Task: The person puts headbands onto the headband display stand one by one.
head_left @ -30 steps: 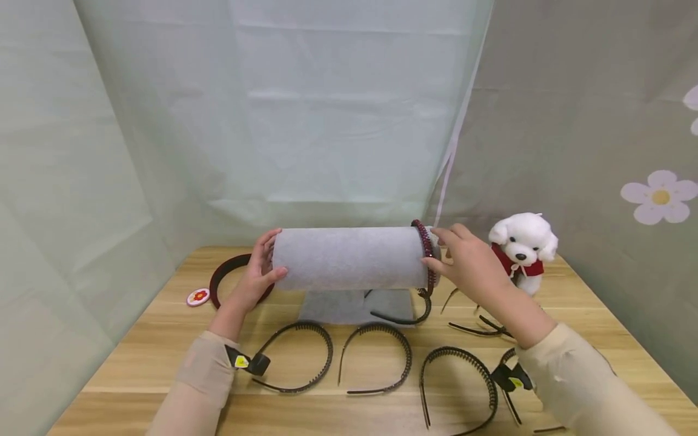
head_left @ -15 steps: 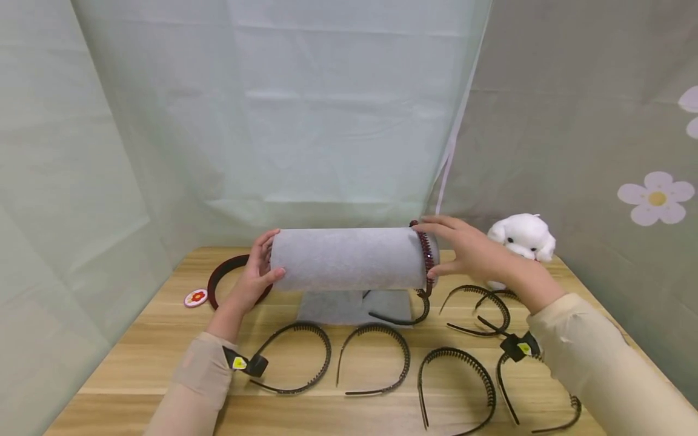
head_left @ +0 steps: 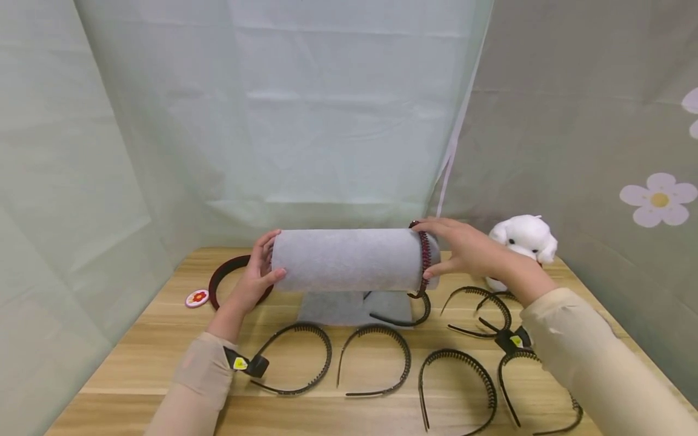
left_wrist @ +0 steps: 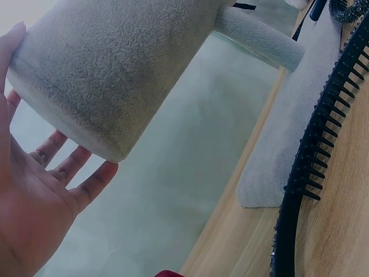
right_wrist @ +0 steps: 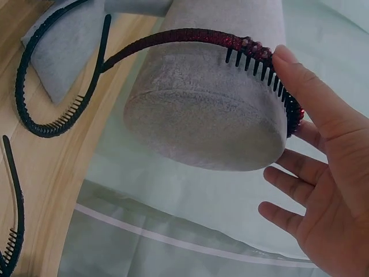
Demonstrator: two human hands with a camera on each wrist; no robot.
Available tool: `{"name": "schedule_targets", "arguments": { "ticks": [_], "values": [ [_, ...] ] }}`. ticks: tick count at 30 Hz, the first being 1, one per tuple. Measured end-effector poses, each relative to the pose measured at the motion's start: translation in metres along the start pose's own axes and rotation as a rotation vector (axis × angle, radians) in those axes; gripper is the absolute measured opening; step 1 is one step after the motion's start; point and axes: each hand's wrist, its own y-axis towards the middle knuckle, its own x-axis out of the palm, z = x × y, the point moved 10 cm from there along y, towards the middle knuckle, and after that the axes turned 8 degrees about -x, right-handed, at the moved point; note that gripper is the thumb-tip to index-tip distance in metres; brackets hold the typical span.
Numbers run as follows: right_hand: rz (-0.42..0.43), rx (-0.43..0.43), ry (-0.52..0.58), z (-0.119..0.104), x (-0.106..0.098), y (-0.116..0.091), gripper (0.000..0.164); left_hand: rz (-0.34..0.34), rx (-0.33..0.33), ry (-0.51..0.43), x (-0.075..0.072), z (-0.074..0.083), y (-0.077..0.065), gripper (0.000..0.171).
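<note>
The grip of the right hand [head_left: 466, 248] was holding a dark red headband [head_left: 426, 257], which lay around the roll's right end, right of centre in the frame. The left hand [head_left: 256, 272] held the left end of this grey roll [head_left: 346, 259]. In the lower frame I saw black headbands [head_left: 406, 351] on the counter [head_left: 147, 387].

In the head view, the far side of the red headband [head_left: 426, 254] is hidden behind the grey display roll [head_left: 343, 259], the left hand [head_left: 257, 272] covers part of the wide dark headband [head_left: 222, 277], and the right forearm [head_left: 526, 278] hides part of the plush dog [head_left: 522, 231]. The bottom edge cuts off one end of a toothed black headband [head_left: 483, 370]; print on the yellow label [head_left: 240, 363] is too small to read. The left wrist view crops the grey display roll and shows only a dark-red sliver [left_wrist: 169, 274] of something at the bottom edge
</note>
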Motion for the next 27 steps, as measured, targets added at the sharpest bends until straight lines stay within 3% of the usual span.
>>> {"name": "schedule_targets", "arguments": {
  "ticks": [6, 13, 27],
  "values": [
    [0.019, 0.0, -0.004, -0.002, 0.0, 0.008, 0.081, 0.005, -0.008, 0.002, -0.002, -0.001, -0.001, 0.068],
    [-0.007, 0.041, 0.011, -0.004, 0.003, 0.017, 0.082, 0.0, -0.018, -0.01, -0.002, -0.004, -0.002, 0.068],
    [-0.048, 0.041, 0.049, -0.008, 0.009, 0.038, 0.078, -0.001, 0.0, -0.024, -0.001, -0.005, 0.001, 0.069]
  ]
}}
